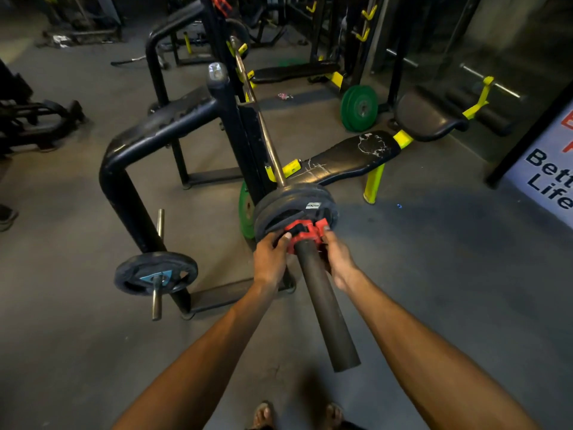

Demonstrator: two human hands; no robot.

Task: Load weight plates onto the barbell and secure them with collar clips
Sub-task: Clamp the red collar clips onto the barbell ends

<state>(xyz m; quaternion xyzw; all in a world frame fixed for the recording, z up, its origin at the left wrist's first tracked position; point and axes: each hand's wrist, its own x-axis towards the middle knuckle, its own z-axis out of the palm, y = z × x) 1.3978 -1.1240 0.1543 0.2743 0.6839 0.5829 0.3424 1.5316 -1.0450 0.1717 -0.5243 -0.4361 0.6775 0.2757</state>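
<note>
A dim gym with a grey floor (77,352) fills the view, crowded with black and yellow-green frames. Largest in it is the black bench-press rack (161,131), its curved tubes bending down to the floor, and beside it the cracked black bench pad (350,156) on yellow-green legs. The barbell (325,308) rests on the rack and runs toward the camera, its dark sleeve ending free between the two forearms. Two black weight plates (294,201) sit stacked on that sleeve, close to the rack upright. A green plate (246,212) stands on edge behind them, low by the rack, and a pair of green plates (359,108) leans farther back near a second bench. To the left, a smaller black plate (155,273) hangs on a storage peg of the rack. The red collar clip (305,232) is around the sleeve, pressed against the outer black plate. The left hand (271,259) grips the clip's left side with fingers curled over it, and the right hand (338,256) closes on its right side, so both hands are clamped on the clip. Two sandalled feet show at the bottom edge.
</note>
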